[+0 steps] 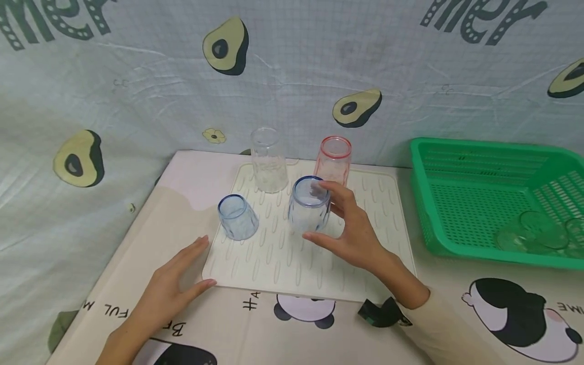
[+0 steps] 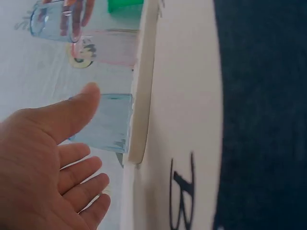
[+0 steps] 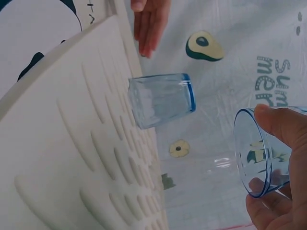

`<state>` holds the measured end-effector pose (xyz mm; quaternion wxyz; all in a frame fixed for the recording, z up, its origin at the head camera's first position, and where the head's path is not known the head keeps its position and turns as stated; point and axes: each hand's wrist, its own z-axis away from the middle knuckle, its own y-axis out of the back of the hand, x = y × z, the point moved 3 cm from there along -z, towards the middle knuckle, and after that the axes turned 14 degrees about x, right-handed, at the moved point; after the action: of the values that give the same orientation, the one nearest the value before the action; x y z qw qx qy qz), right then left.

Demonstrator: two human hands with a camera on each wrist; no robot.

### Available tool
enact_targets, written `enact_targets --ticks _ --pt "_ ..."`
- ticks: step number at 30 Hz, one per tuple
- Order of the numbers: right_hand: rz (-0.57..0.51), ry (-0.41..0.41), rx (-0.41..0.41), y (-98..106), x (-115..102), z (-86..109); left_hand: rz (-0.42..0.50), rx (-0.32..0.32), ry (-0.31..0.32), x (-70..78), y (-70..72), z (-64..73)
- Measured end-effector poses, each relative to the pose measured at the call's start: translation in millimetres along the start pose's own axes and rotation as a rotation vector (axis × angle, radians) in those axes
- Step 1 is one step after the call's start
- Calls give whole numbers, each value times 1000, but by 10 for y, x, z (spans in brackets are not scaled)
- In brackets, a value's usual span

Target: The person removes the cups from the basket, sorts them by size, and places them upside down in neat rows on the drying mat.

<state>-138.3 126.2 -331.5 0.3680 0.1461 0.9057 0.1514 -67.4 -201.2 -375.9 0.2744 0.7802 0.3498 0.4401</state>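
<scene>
My right hand [image 1: 358,235] grips a blue-rimmed clear glass [image 1: 307,215] between thumb and fingers, raised over a white ridged mat [image 1: 292,274]. In the right wrist view, the thumb lies along the side of this glass, close to its blue rim. A smaller blue-tinted glass [image 1: 239,223] stands on the left part of the mat. Beside the mat's left edge is my left hand [image 1: 171,286], fingers extended and thumb apart, holding nothing. The left wrist view has its thumb overlapping the smaller blue glass [image 2: 110,122].
Toward the back of the mat are a tall clear glass [image 1: 270,175] and a red-rimmed glass [image 1: 333,167]. At the right, a green plastic basket [image 1: 497,257] contains several greenish glasses [image 1: 520,235]. Avocado-printed cloth [image 1: 292,76] rises behind the table.
</scene>
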Motion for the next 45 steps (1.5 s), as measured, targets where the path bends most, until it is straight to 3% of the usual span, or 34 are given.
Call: enact_targets --ticks 5,12,23,37,45 --pt "-10 -28 -1 -110 17 -20 68 0 5 -137 -38 16" --pt "-26 -79 -2 -255 82 -8 162 -6 -6 -218 -113 32" --pt "-70 -145 -10 -504 204 49 134 -23 -101 -242 -210 18" --pt "-80 -231 -71 -715 280 182 160 -12 -115 -224 -167 28" --pt "-70 -234 -91 -772 316 222 172 -8 -122 -224 -176 37"
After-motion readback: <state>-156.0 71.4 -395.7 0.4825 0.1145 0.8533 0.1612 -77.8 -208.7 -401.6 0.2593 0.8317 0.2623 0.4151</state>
